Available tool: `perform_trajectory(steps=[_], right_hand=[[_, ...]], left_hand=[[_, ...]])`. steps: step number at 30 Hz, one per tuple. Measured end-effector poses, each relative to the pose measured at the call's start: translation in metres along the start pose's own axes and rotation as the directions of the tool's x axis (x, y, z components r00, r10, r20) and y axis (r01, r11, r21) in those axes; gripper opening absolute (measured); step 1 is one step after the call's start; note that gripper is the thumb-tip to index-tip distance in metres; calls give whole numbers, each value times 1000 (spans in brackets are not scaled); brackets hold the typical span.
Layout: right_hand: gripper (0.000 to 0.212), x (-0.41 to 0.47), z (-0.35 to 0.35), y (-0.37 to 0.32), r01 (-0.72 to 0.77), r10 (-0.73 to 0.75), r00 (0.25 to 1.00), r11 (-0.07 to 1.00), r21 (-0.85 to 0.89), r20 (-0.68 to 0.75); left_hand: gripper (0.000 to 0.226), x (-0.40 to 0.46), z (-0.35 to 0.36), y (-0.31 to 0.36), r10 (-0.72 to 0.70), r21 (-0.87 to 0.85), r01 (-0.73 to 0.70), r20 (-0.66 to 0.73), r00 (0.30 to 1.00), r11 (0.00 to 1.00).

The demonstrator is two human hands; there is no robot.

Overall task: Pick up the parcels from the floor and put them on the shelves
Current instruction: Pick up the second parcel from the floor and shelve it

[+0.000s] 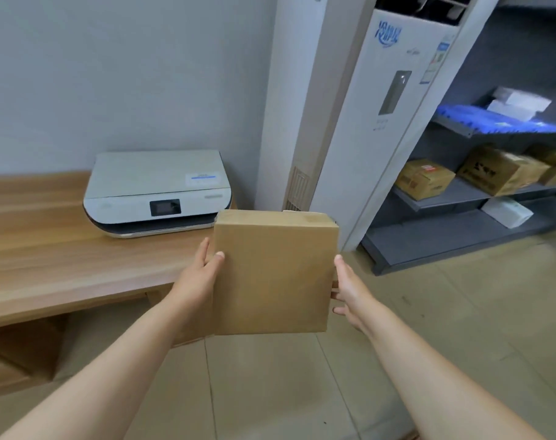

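Observation:
A flat brown cardboard parcel (273, 274) is held up in front of me, above the floor, between both hands. My left hand (200, 274) grips its left edge, thumb on the top face. My right hand (349, 293) clasps its right edge, fingers curled underneath. The grey metal shelves (454, 195) stand to the right, well apart from the parcel. On them sit brown cartons (424, 179), white boxes (507, 212) and a blue item (492, 120).
A wooden desk (48, 255) on the left carries a white printer (157, 192). A tall white standing air conditioner (381, 115) stands between the desk and the shelves. Beige tiled floor (461, 312) spreads below and to the right.

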State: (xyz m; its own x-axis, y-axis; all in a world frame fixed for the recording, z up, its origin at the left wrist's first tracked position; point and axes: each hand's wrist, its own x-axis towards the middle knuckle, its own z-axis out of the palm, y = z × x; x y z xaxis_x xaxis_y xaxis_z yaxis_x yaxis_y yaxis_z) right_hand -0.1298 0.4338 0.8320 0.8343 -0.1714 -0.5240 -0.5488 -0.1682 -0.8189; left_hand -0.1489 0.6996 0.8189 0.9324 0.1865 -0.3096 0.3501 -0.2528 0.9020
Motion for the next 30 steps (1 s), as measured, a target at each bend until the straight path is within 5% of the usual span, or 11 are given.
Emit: perform_trajectory(steps=[7, 14, 20, 25, 30], right_hand=[[60, -16, 17, -34, 27, -28, 998, 1000, 16, 60], [73, -16, 6, -58, 55, -52, 996, 997, -49, 69], [71, -12, -10, -78, 89, -82, 991, 994, -65, 106], [76, -9, -25, -92, 115, -104, 981, 992, -59, 166], [79, -8, -34, -104, 131, -123, 968, 991, -22, 219]], left_hand=[[57, -17, -39, 27, 63, -76, -65, -31, 998, 995], [62, -31, -47, 56, -27, -112, 18, -72, 997, 994], [16, -37, -45, 71, 48, -83, -57, -113, 992, 995], [55, -47, -43, 88, 108, -80, -117, -102, 989, 990], [69, -59, -39, 102, 198, -96, -201, -36, 980, 975]])
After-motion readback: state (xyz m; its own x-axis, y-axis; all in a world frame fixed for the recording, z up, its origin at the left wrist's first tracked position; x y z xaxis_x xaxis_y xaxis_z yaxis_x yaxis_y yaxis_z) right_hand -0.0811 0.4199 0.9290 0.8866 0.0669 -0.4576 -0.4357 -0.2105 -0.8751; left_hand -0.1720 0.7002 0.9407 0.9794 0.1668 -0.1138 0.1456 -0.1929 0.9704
